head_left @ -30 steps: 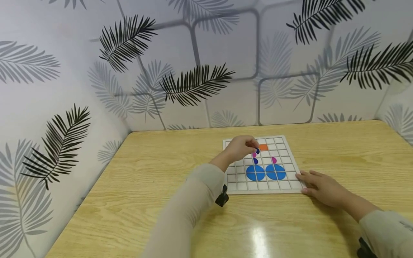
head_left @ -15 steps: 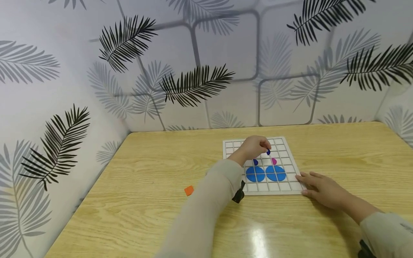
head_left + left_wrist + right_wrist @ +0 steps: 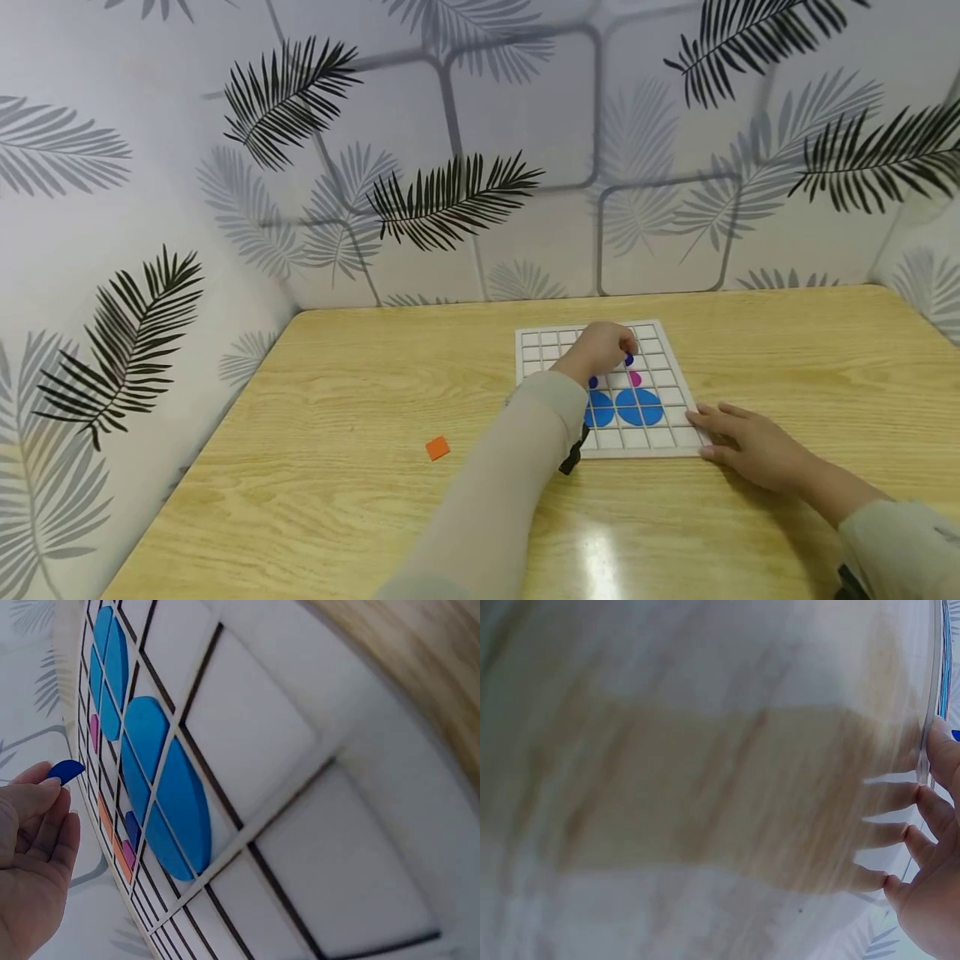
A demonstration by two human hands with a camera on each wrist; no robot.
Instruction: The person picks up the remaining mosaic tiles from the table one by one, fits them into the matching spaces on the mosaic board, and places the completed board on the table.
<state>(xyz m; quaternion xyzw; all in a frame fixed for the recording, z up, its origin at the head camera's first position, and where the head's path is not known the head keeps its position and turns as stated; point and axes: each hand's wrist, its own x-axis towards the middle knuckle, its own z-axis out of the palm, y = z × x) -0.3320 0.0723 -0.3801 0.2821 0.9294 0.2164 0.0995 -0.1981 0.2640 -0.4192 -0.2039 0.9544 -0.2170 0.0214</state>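
Note:
My left hand (image 3: 600,348) pinches a dark blue half-round piece (image 3: 66,772) between thumb and fingertip, close over a white gridded board (image 3: 660,437). Directly below that piece in the head view lies a pink half-round piece (image 3: 635,379) on the board. Two large blue discs, one of them this right-hand disc (image 3: 640,407), span several cells nearer the front. Another dark blue piece (image 3: 133,827), a second pink piece (image 3: 129,855) and an orange strip of colour (image 3: 111,832) show in the left wrist view. My right hand (image 3: 757,446) rests with extended fingers at the board's right edge.
A loose orange square tile (image 3: 437,448) lies on the wooden table (image 3: 322,467), left of my left forearm. Behind the table's far edge stands a wall (image 3: 525,242) with a leaf pattern.
My left hand has moved right across the board, carrying the dark blue piece above the right-hand pink one. The forearm uncovers the orange tile on the table. My right hand stays put.

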